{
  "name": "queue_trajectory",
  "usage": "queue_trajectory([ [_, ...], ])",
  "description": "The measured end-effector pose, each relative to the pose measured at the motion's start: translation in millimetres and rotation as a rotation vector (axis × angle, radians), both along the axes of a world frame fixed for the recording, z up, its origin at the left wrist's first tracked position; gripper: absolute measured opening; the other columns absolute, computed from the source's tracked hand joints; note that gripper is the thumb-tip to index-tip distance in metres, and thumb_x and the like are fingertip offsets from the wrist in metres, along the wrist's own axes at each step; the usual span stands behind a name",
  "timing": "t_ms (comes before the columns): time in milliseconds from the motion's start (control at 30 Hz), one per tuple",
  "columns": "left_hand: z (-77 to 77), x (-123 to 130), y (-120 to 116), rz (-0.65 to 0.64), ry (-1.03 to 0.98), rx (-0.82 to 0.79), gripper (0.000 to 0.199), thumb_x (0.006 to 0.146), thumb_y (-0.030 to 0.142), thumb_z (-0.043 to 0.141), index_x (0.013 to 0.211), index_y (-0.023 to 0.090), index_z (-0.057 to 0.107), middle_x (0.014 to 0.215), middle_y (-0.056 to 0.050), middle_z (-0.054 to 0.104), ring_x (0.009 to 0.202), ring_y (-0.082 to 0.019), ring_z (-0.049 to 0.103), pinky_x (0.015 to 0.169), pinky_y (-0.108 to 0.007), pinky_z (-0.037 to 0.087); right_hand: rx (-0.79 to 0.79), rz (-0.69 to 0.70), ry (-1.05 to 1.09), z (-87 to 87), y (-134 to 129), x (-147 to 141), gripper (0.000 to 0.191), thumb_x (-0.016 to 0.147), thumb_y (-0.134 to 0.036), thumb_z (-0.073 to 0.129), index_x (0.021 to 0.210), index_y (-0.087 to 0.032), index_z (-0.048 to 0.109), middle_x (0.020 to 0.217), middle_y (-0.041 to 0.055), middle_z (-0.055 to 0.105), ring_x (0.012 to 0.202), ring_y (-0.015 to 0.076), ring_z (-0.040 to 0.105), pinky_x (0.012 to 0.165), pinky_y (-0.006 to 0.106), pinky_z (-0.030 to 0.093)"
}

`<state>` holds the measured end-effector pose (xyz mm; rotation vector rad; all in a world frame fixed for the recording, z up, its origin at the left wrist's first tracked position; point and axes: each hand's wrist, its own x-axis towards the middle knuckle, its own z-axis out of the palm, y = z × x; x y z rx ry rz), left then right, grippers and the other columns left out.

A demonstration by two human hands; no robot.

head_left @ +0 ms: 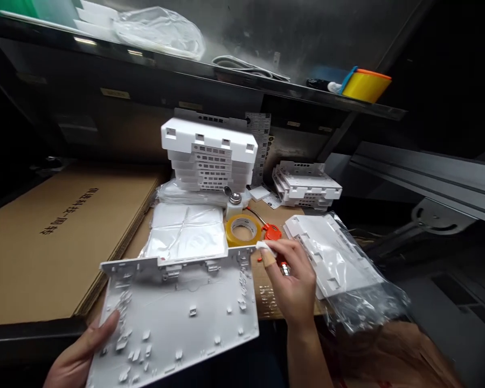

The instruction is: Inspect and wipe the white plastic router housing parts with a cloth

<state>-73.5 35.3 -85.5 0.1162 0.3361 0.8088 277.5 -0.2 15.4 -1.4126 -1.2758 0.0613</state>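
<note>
My left hand point(84, 350) grips the left side of a white plastic housing panel point(202, 291), thumb on its inner face. The panel is tilted toward me, showing clips and small posts inside. At its top right corner, my right hand point(293, 280) pinches a small white wipe point(265, 248) between thumb and fingers; one finger or the thumb has a tan covering on its tip. Just beyond the hand lie a roll of yellow tape point(230, 229) and an orange-handled tool point(272, 231). A small bottle with a metal cap point(235, 199) stands behind the tape.
Flat cardboard point(64, 231) covers the left of the bench. Clear plastic bags point(186, 229) lie behind the panel, below a stack of white housings point(210, 140). More housings point(307, 186) and a bagged one point(327, 253) sit right. A metal shelf point(210, 69) crosses above.
</note>
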Motion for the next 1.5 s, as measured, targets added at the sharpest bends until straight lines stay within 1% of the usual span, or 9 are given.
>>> queue_trajectory([
  [100, 34.6, 11, -19, 0.087, 0.175, 0.044, 0.071, 0.102, 0.011, 0.036, 0.162, 0.044, 0.013, 0.130, -0.003, 0.073, 0.116, -0.033, 0.070, 0.110, -0.054, 0.052, -0.030, -0.034, -0.051, -7.0, -1, 14, 0.014, 0.095, -0.021, 0.070, 0.107, -0.023, 0.077, 0.097, 0.0022, 0.068, 0.081, 0.0150, 0.063, 0.068, 0.028, 0.052],
  [233, 81.4, 61, -25, 0.170, 0.310, 0.043, 0.090, 0.096, 0.008, 0.059, 0.162, 0.048, 0.012, 0.146, -0.005, 0.065, 0.126, -0.032, 0.064, 0.118, -0.050, 0.044, 0.005, -0.106, -0.055, 3.7, 0, 13, 0.012, 0.094, -0.023, 0.073, 0.105, -0.024, 0.078, 0.097, 0.0022, 0.069, 0.080, 0.0153, 0.061, 0.066, 0.029, 0.050],
  [367, 113.2, 105, -35, 0.185, 0.392, 0.069, 0.103, 0.088, 0.008, 0.075, 0.162, 0.048, 0.015, 0.136, -0.006, 0.072, 0.125, -0.034, 0.066, 0.115, -0.052, 0.049, 0.122, 0.084, -0.087, 39.9, -1, -32, 0.016, 0.094, -0.017, 0.071, 0.107, -0.025, 0.075, 0.096, 0.0017, 0.067, 0.080, 0.0154, 0.061, 0.069, 0.029, 0.052],
  [500, 129.4, 127, -46, 0.141, 0.314, 0.061, 0.091, 0.090, 0.013, 0.074, 0.159, 0.049, 0.027, 0.148, 0.000, 0.064, 0.136, -0.030, 0.058, 0.121, -0.043, 0.042, 0.192, 0.274, -0.120, 63.7, 5, -75, 0.020, 0.093, -0.013, 0.069, 0.109, -0.024, 0.073, 0.097, 0.0025, 0.067, 0.082, 0.0157, 0.065, 0.074, 0.029, 0.057],
  [900, 127.4, 131, -43, 0.105, 0.244, 0.048, 0.092, 0.093, 0.011, 0.069, 0.163, 0.045, 0.019, 0.147, -0.001, 0.065, 0.138, -0.028, 0.056, 0.124, -0.041, 0.039, 0.150, 0.282, -0.192, 52.5, 20, -65, 0.019, 0.096, -0.013, 0.066, 0.110, -0.023, 0.074, 0.100, 0.0043, 0.070, 0.090, 0.0170, 0.068, 0.078, 0.029, 0.057],
  [1000, 120.3, 114, -35, 0.117, 0.337, 0.102, 0.097, 0.096, 0.010, 0.065, 0.164, 0.044, 0.006, 0.141, -0.006, 0.069, 0.132, -0.031, 0.061, 0.123, -0.050, 0.040, 0.026, 0.104, -0.124, 32.7, 43, -29, 0.017, 0.099, -0.031, 0.064, 0.108, -0.023, 0.076, 0.102, 0.0057, 0.071, 0.087, 0.0186, 0.066, 0.073, 0.031, 0.054],
  [1133, 107.5, 80, -18, 0.151, 0.303, 0.127, 0.087, 0.102, 0.023, 0.058, 0.166, 0.032, 0.000, 0.150, -0.017, 0.060, 0.134, -0.036, 0.059, 0.123, -0.058, 0.037, -0.343, -0.127, -0.123, -13.9, 88, 26, 0.039, 0.091, -0.052, 0.064, 0.109, -0.019, 0.075, 0.093, 0.0074, 0.074, 0.076, 0.0216, 0.064, 0.070, 0.035, 0.049],
  [1300, 102.4, 46, -7, 0.045, 0.043, 0.336, 0.075, 0.104, 0.058, 0.042, 0.163, 0.016, 0.027, 0.157, -0.020, 0.049, 0.147, -0.040, 0.042, 0.127, -0.057, 0.026, -0.584, -0.092, -0.266, -56.3, 118, 35, 0.034, 0.074, -0.051, 0.072, 0.091, -0.022, 0.075, 0.081, 0.0089, 0.074, 0.091, 0.0338, 0.063, 0.075, 0.041, 0.044],
  [1500, 106.6, 29, -9, 0.092, 0.041, 0.353, 0.072, 0.104, 0.063, 0.037, 0.154, 0.013, 0.047, 0.157, -0.017, 0.050, 0.153, -0.038, 0.031, 0.129, -0.055, 0.017, -0.632, -0.197, -0.329, -59.1, 80, 71, 0.057, 0.087, -0.060, 0.046, 0.113, -0.018, 0.074, 0.122, 0.0196, 0.071, 0.109, 0.0393, 0.065, 0.091, 0.050, 0.049],
])
